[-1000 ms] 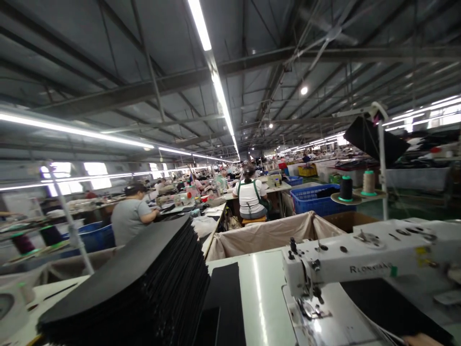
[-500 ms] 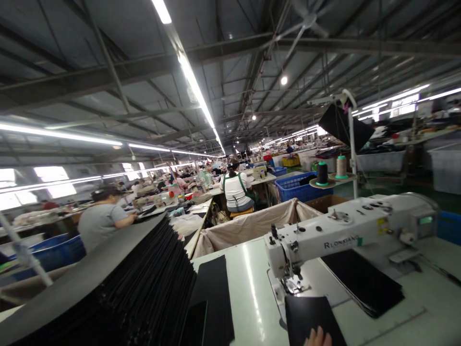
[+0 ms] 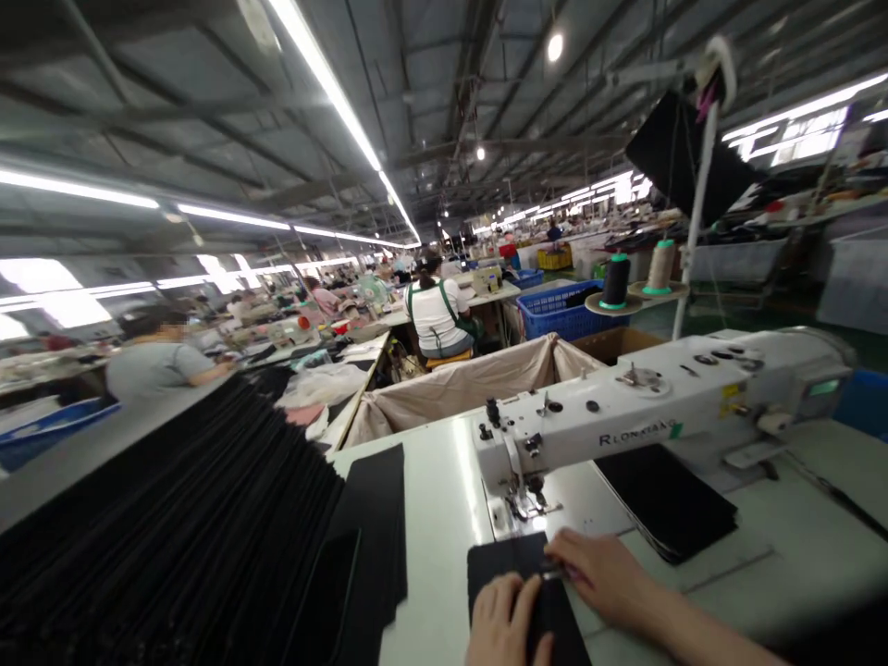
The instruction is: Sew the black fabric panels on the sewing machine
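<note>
A black rectangular fabric piece (image 3: pixel 510 555) lies on the pale table just in front of the needle of the white sewing machine (image 3: pixel 589 421). My left hand (image 3: pixel 505 618) rests on its near part, palm down, fingers stretched out. At the piece's right edge is my right hand (image 3: pixel 600 572), its fingers closed round a small shiny metal tool (image 3: pixel 551 573) whose exact kind is too blurred to tell. Under the machine arm sits a stack of black pieces (image 3: pixel 670 499).
A tall pile of black sheets (image 3: pixel 180 518) fills the left, beside more flat black pieces (image 3: pixel 378 518) and a dark phone-like slab (image 3: pixel 319 592). Thread cones (image 3: pixel 615 280) stand behind the machine. A cloth-lined bin (image 3: pixel 450 393) borders the table; a person in a white top (image 3: pixel 434 314) sits beyond.
The view has tilted down. Both hands now show at the black piece, where before only some fingertips of one hand were visible. The small metal tool has come into sight.
</note>
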A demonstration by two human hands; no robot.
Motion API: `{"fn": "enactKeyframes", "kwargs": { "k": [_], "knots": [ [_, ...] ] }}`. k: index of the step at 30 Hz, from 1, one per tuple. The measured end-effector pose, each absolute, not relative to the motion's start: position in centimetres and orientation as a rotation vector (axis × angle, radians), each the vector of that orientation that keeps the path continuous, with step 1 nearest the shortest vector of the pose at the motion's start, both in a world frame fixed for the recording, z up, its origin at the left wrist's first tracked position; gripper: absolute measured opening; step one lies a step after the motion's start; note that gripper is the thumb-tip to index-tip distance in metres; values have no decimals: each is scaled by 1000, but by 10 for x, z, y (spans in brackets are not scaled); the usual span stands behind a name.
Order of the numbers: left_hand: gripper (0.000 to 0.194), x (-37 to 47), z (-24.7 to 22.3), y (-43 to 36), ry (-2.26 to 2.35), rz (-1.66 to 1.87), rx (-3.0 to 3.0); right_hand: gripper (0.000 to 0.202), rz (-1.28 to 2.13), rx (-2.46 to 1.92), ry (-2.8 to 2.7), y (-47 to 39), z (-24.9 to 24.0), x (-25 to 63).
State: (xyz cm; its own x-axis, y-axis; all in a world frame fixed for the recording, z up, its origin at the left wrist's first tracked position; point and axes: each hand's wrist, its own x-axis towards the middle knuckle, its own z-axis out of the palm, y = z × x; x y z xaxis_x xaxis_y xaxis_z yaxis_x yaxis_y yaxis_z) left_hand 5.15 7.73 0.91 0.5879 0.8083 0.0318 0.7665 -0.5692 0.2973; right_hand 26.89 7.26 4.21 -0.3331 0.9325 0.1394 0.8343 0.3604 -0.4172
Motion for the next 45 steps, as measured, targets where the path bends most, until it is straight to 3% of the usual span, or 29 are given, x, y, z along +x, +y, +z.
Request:
{"fn": "enactKeyframes", "kwargs": {
  "k": [4, 12, 17, 26, 33, 45],
  "knots": [
    [65, 49, 5, 72, 1284, 292, 2688, 39, 432, -1604, -2307, 84, 36, 283],
    [62, 44, 7, 60, 1427, 263, 2849, 43, 499, -1455, -2348, 95, 35, 272],
    [64, 21, -3, 43, 1318, 193, 3007, 60, 460, -1418, -2343, 105, 39, 247],
    [55, 19, 25, 79, 1423, 179, 2777, 53, 383, -1565, -2330, 96, 26, 260],
    [44, 37, 32, 114, 1218, 280, 2707, 55, 257, -1608, -2421, 96, 22, 257],
    [46, 43, 28, 127, 1198, 342, 2678, 59, 192, -1591, -2468, 96, 16, 257]
  ]
}}
